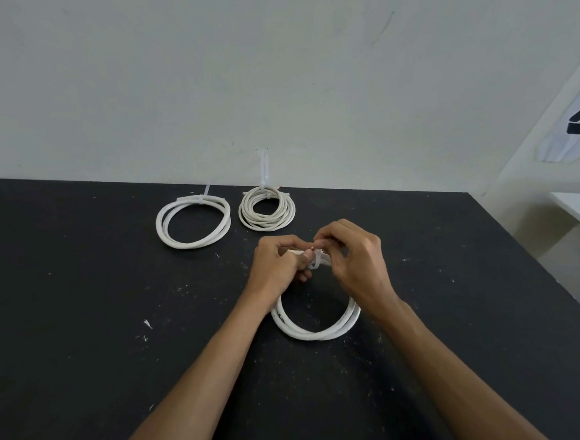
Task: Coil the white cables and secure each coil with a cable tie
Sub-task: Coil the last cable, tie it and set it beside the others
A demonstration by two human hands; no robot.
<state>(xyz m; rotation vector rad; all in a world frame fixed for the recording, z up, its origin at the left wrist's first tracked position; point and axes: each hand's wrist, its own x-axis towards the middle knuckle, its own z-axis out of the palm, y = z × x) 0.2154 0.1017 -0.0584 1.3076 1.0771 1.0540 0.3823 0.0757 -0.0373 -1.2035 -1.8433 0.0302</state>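
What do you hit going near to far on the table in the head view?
Near coil → hands, left and right, working a cable tie at its far side → two tied coils at the back, wide coil left, tight coil right → wall.

Lighting: we record soft, even, diffuse light, moderately bright, its source out of frame. Shadows: we find only faint, blurred ones under the coils on the black worktop [81,303]. Glare: we see a dull sheen on the worktop's near part, no hot spots. Distortion: we note wide-angle bending, the worktop's far edge bowed and the wall [271,66] lines slanting at the right margin. Sharpness: we rate the centre fair, though compression softens fine detail between the fingers; the corners look slightly smeared.
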